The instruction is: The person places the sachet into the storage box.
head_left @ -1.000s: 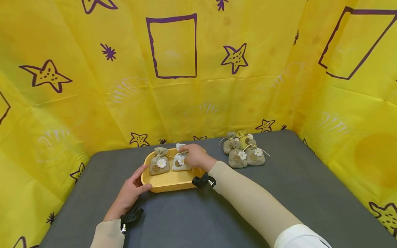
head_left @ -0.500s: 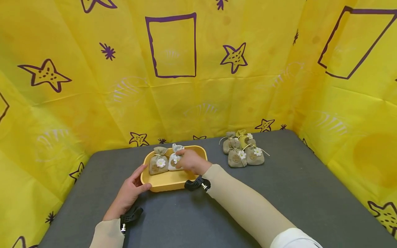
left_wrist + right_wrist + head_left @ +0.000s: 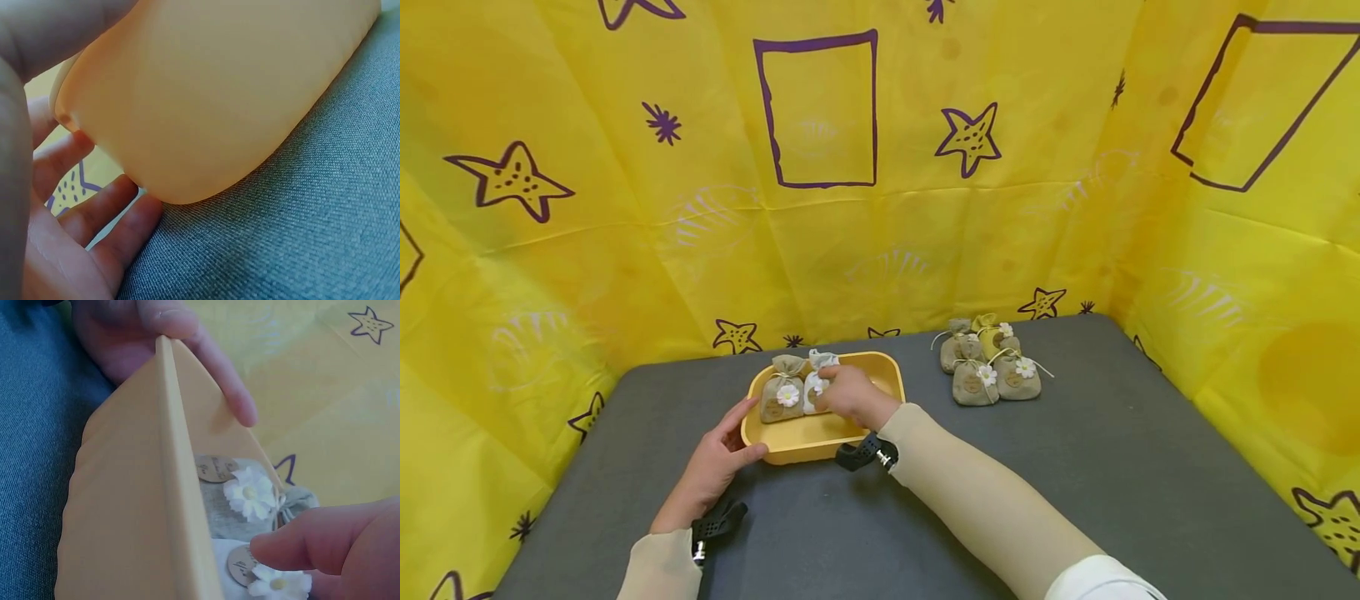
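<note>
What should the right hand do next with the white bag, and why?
Probably let go of the white bag and lift the right hand away. That bag already sits in the yellow tray, right beside the grey-brown bag, while the left hand holds the tray's end. Four other bags sit outside it.

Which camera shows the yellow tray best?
The head view: it shows most of the yellow tray, though the right hand hides part. The left wrist view shows mainly its outside, close up; the right wrist view shows one end, a side wall and some inside.
</note>
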Demonstrator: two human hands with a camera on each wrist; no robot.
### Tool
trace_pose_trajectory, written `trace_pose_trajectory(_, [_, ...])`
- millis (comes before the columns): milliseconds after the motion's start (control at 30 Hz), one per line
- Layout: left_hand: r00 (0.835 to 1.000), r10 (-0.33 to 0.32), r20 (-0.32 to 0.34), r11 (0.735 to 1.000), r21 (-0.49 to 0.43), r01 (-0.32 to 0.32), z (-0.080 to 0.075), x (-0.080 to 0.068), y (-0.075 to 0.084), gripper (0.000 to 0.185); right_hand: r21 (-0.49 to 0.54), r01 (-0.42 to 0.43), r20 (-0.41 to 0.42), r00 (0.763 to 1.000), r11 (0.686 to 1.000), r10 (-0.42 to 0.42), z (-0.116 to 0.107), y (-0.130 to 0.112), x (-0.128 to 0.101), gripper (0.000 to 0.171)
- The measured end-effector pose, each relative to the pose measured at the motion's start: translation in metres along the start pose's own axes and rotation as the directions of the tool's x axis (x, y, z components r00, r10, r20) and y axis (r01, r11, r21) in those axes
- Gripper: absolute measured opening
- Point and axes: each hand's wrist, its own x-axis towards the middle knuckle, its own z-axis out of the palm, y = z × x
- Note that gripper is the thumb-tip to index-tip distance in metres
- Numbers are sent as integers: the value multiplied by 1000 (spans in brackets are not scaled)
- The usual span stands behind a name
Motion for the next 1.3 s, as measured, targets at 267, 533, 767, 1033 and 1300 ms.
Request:
trace_pose_trajectory(267, [1000,-8,-11,1000,19,8,0,0,0,77,127,9,19,1000,992,-11,-5,8,-3,62])
trace_pose_trajectory(533, [1000,8,-14,1000,18,-7,1,1,-2,77,288,-8,28,1000,958,0,-25,13,-17,58])
trace_pose_trajectory(767, [1000,10,-16,1000,24,-10,0,1,-1,76,401,140,-55,990,905,-129,-38,18,-38,50])
trace_pose_trajectory(1033, [1000,4,-10,1000,19,-4,-1,0,0,77,491,259,-87,964,832,-249,-54,27,-64,55])
trace_pose_trajectory(1300, [1000,-9,-7,1000,27,9,-1,0,1,78,605,281,-88,953,745,-288,-78,46,-86,58])
